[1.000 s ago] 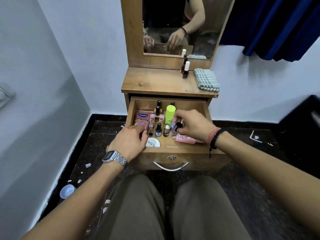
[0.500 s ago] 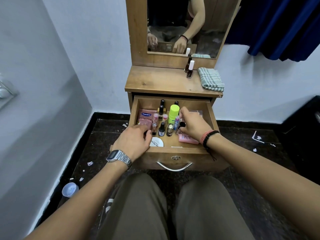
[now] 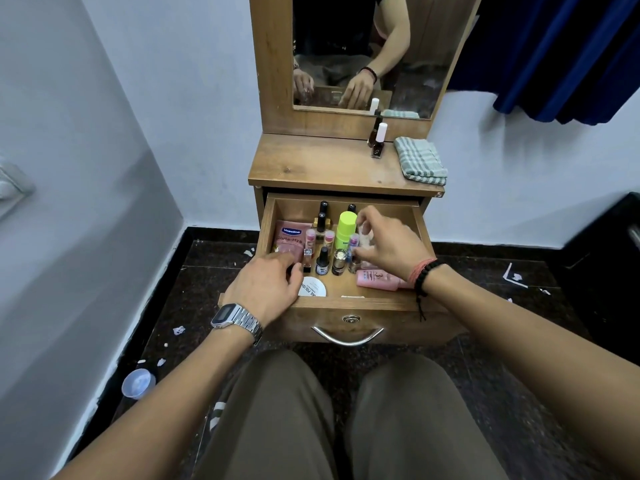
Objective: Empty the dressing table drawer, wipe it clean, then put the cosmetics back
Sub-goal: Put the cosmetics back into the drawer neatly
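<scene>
Below the mirror (image 3: 360,53), in the head view, the table (image 3: 322,164) has its drawer (image 3: 349,303) pulled out, full of cosmetics. At the drawer's left side lies a pink sachet (image 3: 290,239). A white tin (image 3: 312,287) lies near the front edge, partly under the left hand (image 3: 266,289). Along the middle stand small bottles: a black-capped bottle (image 3: 322,261) and a gold-capped bottle (image 3: 339,261) side by side, with a green tube (image 3: 345,230) behind them and more dark-capped bottles toward the back wall. A pink bottle (image 3: 377,279) lies on its side at the front right, under the right wrist.

The left hand, with a watch (image 3: 237,319) on its wrist, reaches over the drawer's front left corner; its fingers are curled at a small pink lipstick (image 3: 307,258), but I cannot tell whether its grip has closed on it. The right hand (image 3: 391,244), with bead bands on the wrist, hangs over the right half of the drawer, fingers bent downward over a small clear bottle (image 3: 354,261); whether its grip holds it is not clear.

On the table top, near the back right, stand two nail polish bottles (image 3: 379,140), with a folded checked cloth (image 3: 419,161) at the right edge. A plastic cup (image 3: 138,383) lies on the floor (image 3: 519,393) by the left wall.
</scene>
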`<action>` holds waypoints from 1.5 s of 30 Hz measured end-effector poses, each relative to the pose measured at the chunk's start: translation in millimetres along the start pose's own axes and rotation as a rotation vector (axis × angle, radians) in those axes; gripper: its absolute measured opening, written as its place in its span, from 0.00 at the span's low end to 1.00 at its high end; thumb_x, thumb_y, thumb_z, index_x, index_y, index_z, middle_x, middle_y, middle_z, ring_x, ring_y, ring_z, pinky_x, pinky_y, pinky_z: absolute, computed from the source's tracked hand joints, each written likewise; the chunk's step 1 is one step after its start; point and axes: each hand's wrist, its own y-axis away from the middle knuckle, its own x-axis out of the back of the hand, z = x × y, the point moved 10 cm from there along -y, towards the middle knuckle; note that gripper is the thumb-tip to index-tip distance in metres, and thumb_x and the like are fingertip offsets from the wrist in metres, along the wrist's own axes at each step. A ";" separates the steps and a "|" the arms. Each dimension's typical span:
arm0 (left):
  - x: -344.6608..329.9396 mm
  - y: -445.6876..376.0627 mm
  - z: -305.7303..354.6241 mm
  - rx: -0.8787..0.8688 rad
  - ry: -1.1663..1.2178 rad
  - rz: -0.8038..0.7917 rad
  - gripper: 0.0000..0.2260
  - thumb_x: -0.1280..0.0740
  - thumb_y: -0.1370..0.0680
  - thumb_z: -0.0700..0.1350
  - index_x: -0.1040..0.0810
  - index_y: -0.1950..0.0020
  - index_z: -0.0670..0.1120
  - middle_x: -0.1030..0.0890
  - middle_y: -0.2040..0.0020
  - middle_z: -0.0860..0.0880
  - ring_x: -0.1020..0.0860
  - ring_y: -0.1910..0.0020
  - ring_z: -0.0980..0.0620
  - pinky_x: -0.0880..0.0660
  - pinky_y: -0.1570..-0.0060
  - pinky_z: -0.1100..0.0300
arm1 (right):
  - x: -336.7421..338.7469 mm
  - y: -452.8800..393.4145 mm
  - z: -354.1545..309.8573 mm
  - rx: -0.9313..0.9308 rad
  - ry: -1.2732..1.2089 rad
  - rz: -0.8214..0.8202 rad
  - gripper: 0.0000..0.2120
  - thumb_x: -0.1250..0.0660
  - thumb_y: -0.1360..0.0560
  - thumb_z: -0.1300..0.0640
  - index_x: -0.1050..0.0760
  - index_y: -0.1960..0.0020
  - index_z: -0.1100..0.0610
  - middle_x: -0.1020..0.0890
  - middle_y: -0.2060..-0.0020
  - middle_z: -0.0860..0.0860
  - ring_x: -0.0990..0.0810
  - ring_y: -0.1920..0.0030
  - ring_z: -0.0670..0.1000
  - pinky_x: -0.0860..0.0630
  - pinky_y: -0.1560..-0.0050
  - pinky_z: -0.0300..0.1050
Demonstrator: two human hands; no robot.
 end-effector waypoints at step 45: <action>-3.8 1.1 -1.0 -0.010 0.003 0.015 0.11 0.44 0.22 0.51 0.23 0.52 0.48 0.20 0.57 0.48 0.24 0.58 0.46 0.31 0.64 0.56 | -41.6 17.7 -46.5 0.198 0.117 -0.264 0.07 0.35 0.25 0.59 0.21 0.48 0.54 0.19 0.48 0.51 0.22 0.50 0.52 0.28 0.50 0.43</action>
